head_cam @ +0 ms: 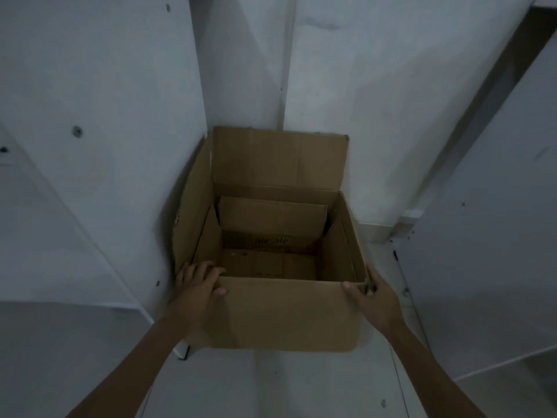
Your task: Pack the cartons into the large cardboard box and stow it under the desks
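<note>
A large brown cardboard box stands open on the pale floor in dim light, its back flap upright against the wall. Inside it lie flattened cartons, one leaning against the far wall and more flat on the bottom with faint print. My left hand grips the box's near left corner, fingers hooked over the rim. My right hand holds the near right corner, thumb on the front rim.
White desk panels rise on the left, touching the box's left flap. Another white panel stands on the right. The white wall is behind the box. Pale floor stretches toward me.
</note>
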`<state>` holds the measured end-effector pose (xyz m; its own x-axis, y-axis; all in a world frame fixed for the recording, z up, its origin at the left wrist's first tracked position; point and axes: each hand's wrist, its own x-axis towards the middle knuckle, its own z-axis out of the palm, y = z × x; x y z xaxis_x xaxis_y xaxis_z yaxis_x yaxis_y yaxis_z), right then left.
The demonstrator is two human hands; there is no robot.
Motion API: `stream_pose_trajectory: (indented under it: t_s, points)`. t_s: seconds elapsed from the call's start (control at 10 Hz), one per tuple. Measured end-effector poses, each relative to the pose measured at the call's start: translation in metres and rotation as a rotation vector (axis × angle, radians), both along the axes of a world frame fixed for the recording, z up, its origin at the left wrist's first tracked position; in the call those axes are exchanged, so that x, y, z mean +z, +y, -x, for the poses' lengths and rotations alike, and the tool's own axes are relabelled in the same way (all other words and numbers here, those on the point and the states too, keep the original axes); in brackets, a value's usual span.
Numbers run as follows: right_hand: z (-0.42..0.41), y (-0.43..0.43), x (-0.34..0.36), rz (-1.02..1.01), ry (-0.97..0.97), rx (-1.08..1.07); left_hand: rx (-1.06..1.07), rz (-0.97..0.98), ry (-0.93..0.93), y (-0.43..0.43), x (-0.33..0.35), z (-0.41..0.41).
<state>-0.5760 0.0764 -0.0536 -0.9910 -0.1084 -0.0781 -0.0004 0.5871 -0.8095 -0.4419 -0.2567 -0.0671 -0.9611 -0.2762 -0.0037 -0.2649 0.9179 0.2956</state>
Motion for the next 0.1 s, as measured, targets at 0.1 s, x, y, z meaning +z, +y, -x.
stream_pose_trajectory:
  t_s: [0.1]
  points:
    - [-0.0108, 0.0082, 0.0027, -0.030, 0.004, 0.008, -0.019, 0.016, 0.058, 0.0065, 0.0075, -0.0110]
